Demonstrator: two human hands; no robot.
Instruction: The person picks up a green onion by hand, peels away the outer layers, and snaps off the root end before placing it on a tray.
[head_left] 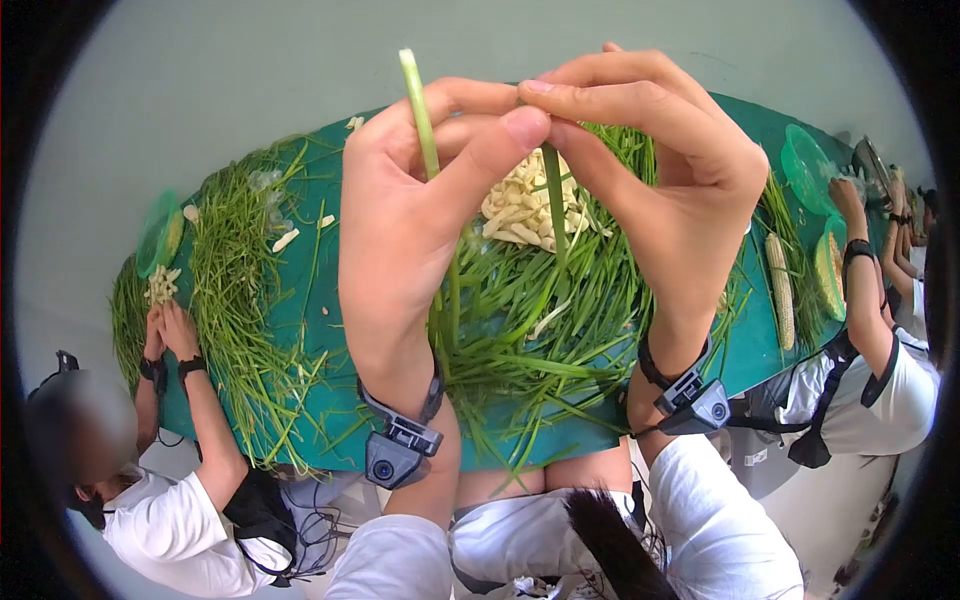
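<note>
My left hand [410,230] and my right hand [690,150] are raised over the table, their fingertips meeting in a pinch. A garlic chive [417,105] passes through my left hand, its pale cut end pointing up. A flat green blade [555,200] hangs below the joined fingertips, and the fingers hide how it runs between the hands. Beneath lies a loose heap of garlic chives [560,310] with long green leaves. Behind it sits a pile of small pale pieces [525,215], partly covered by my hands.
The green table [330,420] carries more chives [235,270] at left. A person at left has hands [175,330] near pale pieces [162,285] and a green basket [160,235]. At right are a corn cob [780,290], another green basket [808,170] and other people's arms [868,260].
</note>
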